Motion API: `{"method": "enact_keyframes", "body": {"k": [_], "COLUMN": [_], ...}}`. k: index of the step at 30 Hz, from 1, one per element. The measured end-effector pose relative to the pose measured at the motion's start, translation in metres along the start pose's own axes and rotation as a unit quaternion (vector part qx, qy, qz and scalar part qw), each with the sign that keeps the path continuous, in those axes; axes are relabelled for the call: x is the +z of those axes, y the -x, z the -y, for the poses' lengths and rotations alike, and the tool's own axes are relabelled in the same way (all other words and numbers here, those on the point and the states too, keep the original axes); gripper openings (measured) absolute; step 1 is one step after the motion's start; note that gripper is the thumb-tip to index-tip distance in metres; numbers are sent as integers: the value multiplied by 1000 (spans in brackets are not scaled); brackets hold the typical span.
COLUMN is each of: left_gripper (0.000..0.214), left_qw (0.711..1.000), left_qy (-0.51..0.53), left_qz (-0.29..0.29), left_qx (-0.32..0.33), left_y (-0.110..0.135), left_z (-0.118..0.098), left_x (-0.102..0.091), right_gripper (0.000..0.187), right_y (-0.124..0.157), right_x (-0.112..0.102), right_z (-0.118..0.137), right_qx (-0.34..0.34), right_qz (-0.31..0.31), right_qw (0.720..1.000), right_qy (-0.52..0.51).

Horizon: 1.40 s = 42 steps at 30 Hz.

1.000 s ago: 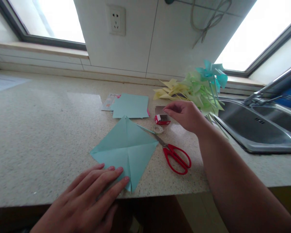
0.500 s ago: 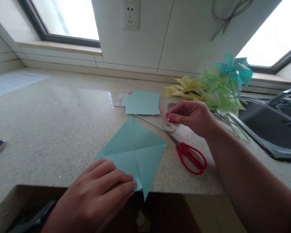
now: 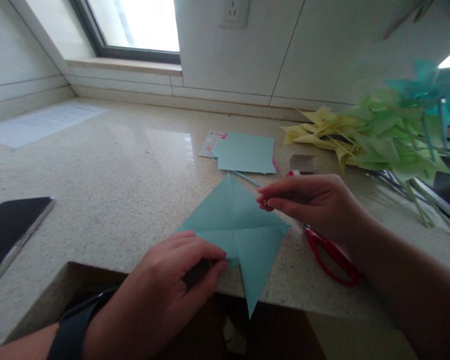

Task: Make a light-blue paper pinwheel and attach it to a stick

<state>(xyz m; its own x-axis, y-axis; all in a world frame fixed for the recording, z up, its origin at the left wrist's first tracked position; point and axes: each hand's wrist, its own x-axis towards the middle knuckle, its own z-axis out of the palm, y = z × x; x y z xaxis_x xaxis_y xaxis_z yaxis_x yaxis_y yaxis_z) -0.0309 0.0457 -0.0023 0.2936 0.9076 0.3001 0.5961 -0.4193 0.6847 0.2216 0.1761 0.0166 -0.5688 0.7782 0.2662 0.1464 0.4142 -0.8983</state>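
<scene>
A creased teal paper square lies at the counter's front edge, one corner hanging over it. My left hand, with a dark watch on its wrist, is closed on the square's left corner, fingers on top. My right hand hovers over the square's right side. Its fingertips are pinched together on something small that I cannot make out. Red scissors lie partly hidden behind the right wrist.
A stack of teal sheets lies behind the square, with a thin teal stick in front. Yellow, green and blue paper pinwheels are piled at right. A dark phone lies at left, a white sheet beyond it.
My right hand has come from the small red box back over the teal square, fingertips pinched. My left hand went from lying flat to closed on the square's corner. The view swung left.
</scene>
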Motion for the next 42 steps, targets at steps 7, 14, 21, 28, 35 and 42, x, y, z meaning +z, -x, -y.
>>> {"method": "enact_keyframes", "body": {"k": [7, 14, 21, 28, 35, 42], "left_gripper": [12, 13, 16, 15, 15, 13], "left_qw": [992, 973, 950, 934, 928, 920], "left_qy": [85, 175, 210, 258, 283, 299], "left_qz": [-13, -2, 28, 25, 25, 28], "left_qx": [-91, -150, -231, -247, -243, -251], "left_y": [-8, -14, -19, -22, -20, -18], "left_z": [-2, -2, -8, -7, -4, -4], "left_x": [0, 0, -5, -7, -6, -6], "right_gripper": [11, 2, 3, 11, 15, 10], "right_y": [5, 6, 5, 5, 4, 3], "right_x": [27, 42, 47, 51, 50, 50], "right_z": [20, 20, 25, 25, 25, 26], "right_qx": [-33, -27, -98, -169, -188, -205], "right_qz": [39, -3, 8, 25, 52, 64], "right_qw": [997, 997, 988, 974, 971, 963], "right_qy": [62, 78, 118, 151, 137, 160]}}
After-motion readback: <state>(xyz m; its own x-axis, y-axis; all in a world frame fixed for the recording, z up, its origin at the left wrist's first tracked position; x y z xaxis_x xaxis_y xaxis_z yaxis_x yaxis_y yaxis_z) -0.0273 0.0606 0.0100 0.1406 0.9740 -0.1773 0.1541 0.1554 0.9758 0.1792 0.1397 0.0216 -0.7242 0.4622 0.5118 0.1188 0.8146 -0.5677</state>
